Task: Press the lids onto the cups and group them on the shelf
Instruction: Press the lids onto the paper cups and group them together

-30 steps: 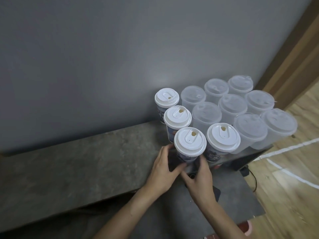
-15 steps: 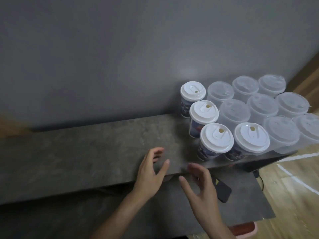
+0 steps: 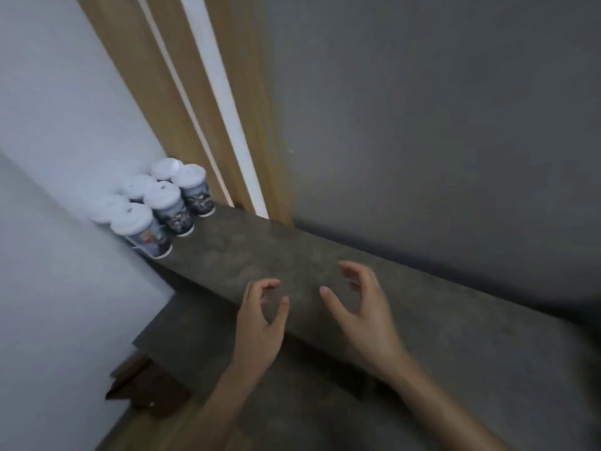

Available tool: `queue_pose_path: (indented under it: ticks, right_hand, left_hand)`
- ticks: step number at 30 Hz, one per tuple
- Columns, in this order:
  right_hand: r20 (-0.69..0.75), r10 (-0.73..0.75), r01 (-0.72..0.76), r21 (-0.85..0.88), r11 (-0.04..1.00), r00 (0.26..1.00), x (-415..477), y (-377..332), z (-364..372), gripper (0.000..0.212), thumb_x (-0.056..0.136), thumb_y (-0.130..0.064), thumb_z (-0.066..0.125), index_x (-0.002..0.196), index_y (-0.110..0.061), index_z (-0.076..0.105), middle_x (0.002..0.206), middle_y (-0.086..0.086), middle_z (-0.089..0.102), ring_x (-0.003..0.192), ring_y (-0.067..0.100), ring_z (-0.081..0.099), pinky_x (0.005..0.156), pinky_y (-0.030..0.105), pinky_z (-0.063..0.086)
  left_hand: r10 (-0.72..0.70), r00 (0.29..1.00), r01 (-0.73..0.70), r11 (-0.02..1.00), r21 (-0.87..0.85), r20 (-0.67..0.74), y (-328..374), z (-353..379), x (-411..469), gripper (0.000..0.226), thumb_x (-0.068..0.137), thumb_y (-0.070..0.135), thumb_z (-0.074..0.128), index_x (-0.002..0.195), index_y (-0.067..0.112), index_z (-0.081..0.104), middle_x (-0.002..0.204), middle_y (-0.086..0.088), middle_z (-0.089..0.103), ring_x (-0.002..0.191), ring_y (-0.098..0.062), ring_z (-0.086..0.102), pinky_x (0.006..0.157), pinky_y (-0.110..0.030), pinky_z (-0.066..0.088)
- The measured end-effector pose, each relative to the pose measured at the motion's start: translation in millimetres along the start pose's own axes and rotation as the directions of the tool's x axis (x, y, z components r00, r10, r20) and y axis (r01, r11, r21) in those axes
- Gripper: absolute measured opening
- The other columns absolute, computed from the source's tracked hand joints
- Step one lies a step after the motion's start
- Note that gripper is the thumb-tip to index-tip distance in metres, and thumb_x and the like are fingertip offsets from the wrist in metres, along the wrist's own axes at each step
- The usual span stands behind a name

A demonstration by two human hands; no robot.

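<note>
Both hands are seen to be empty. The left hand [image 3: 260, 323] and the right hand [image 3: 364, 317] are held over the front edge of the stone-grey shelf [image 3: 292, 252], with fingers loosely curled toward each other and nothing gripped. Whether the surface is touched cannot be made out. The task's things, a cluster of printed paper cups [image 3: 162, 209], are found well beyond the left hand, up and to its left, at the far end of the shelf where the white wall [image 3: 65, 125] is met. Six white lids [image 3: 131, 218] can be counted, packed close in rows, and each appears seated on its cup. The blur prevents a judgement of whether every rim is snapped fully down. The cups are judged to be light and thin-walled, easily dented if squeezed at mid-height and easily tipped if nudged near the top. Whether anything is inside them cannot be told. A hold is best taken low on the body with the fingers spread round it. For seating, a lid is best pressed from above at its rim, where the plastic is likely stiffest. The smooth lid surface is likely to be slippery.
</note>
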State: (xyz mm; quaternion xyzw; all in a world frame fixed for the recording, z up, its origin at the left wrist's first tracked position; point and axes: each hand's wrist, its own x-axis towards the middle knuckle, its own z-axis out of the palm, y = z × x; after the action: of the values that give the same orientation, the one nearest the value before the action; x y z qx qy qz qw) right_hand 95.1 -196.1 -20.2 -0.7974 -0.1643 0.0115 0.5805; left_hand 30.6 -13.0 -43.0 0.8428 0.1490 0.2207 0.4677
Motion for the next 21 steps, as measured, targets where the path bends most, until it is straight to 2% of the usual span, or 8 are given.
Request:
queue_pose_path:
  ticks: [3,6,9,10,13,15,18,21]
  right_hand:
    - [0.127,-0.039,0.041,-0.012,0.999,0.991,47,-31,59,0.052,0.092,-0.041,0.075,0.137,-0.027,0.055,0.130,-0.016,0.054,0.121,-0.010,0.050,0.095,0.001,0.036]
    - [0.233,-0.087,0.106,-0.070,0.992,0.968,89,-52,115,0.057,0.093,-0.042,0.073,0.143,-0.025,0.051,0.135,-0.014,0.050,0.126,-0.001,0.048,0.103,0.015,0.039]
    - [0.345,-0.183,0.244,-0.142,0.959,0.921,127,-61,165,0.060,0.094,-0.041,0.072,0.145,-0.021,0.048,0.142,-0.008,0.049,0.132,0.006,0.046,0.111,0.028,0.041]
    - [0.386,-0.221,0.307,-0.178,0.935,0.896,141,-63,180,0.062,0.094,-0.041,0.072,0.146,-0.019,0.047,0.145,-0.004,0.049,0.135,0.009,0.045,0.114,0.030,0.039]
    - [0.490,-0.313,0.487,-0.278,0.828,0.813,180,-70,223,0.069,0.095,-0.038,0.070,0.153,-0.013,0.041,0.157,0.005,0.043,0.146,0.019,0.038,0.122,0.038,0.033]
    - [0.543,-0.353,0.583,-0.338,0.739,0.762,209,-81,256,0.074,0.095,-0.035,0.070,0.156,-0.010,0.036,0.163,0.008,0.036,0.151,0.023,0.030,0.126,0.041,0.027]
    - [0.606,-0.380,0.681,-0.399,0.614,0.698,251,-94,302,0.078,0.096,-0.028,0.069,0.160,-0.011,0.026,0.169,0.009,0.024,0.157,0.027,0.018,0.126,0.043,0.021]
    - [0.674,-0.364,0.738,-0.418,0.529,0.643,282,-96,333,0.076,0.097,-0.022,0.063,0.161,-0.011,0.023,0.170,0.011,0.017,0.159,0.030,0.010,0.126,0.045,0.018]
  left_hand:
    - [-0.061,0.984,0.071,0.996,0.052,-0.165,-26,-65,40,0.031,0.093,0.020,0.071,0.116,0.033,0.056,0.119,0.012,0.060,0.112,-0.001,0.057,0.101,-0.035,0.050]
    - [-0.041,0.957,0.094,0.980,0.173,-0.287,-48,-118,81,0.034,0.093,0.019,0.072,0.120,0.027,0.053,0.122,0.004,0.056,0.113,-0.009,0.053,0.102,-0.036,0.047]
    - [0.086,0.921,0.069,0.924,0.376,-0.380,-68,-158,122,0.043,0.088,0.018,0.076,0.125,0.013,0.055,0.128,-0.005,0.054,0.119,-0.018,0.048,0.100,-0.029,0.039]
    - [0.121,0.911,0.074,0.893,0.445,-0.395,-77,-169,137,0.051,0.086,0.020,0.078,0.129,0.009,0.054,0.134,-0.010,0.052,0.124,-0.024,0.047,0.102,-0.031,0.039]
    - [0.199,0.897,0.084,0.799,0.595,-0.394,-106,-194,180,0.070,0.080,0.028,0.083,0.138,0.005,0.050,0.148,-0.018,0.045,0.135,-0.038,0.041,0.108,-0.048,0.038]
    - [0.163,0.915,0.122,0.761,0.637,-0.370,-128,-204,203,0.079,0.075,0.029,0.086,0.140,0.005,0.048,0.150,-0.020,0.044,0.136,-0.041,0.040,0.107,-0.054,0.039]
    - [0.101,0.947,0.146,0.708,0.691,-0.304,-158,-204,218,0.085,0.074,0.035,0.086,0.145,0.009,0.046,0.154,-0.019,0.041,0.137,-0.043,0.042,0.105,-0.057,0.044]
    - [0.142,0.944,0.118,0.698,0.707,-0.297,-175,-200,217,0.084,0.080,0.042,0.081,0.149,0.013,0.042,0.157,-0.018,0.037,0.138,-0.041,0.042,0.103,-0.055,0.048]
